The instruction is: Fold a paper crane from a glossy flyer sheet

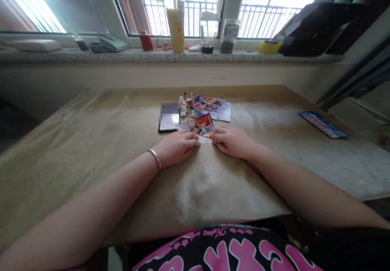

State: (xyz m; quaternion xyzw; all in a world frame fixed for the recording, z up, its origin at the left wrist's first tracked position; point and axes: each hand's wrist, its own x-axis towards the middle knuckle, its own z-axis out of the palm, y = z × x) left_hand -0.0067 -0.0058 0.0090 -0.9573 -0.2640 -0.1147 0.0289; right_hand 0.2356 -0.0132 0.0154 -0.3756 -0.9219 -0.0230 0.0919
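Observation:
Both my hands rest on the brown paper-covered table [91,149]. A bright printed paper strip [203,129] lies between them. My left hand [176,146], with a silver bracelet on the wrist, has its fingers curled and pressed on the strip's near left edge. My right hand [233,142] pinches the strip's near right edge with bent fingers. Just behind the strip lie a phone [169,118], a printed leaflet [213,108] and several small folded paper pieces [185,100].
A blue printed leaflet [323,124] lies at the table's right. On the windowsill [91,55] stand a tall yellow drink cup [176,23], a red cup [146,41], glass jars [229,35], a yellow object [269,46] and a black case [313,27].

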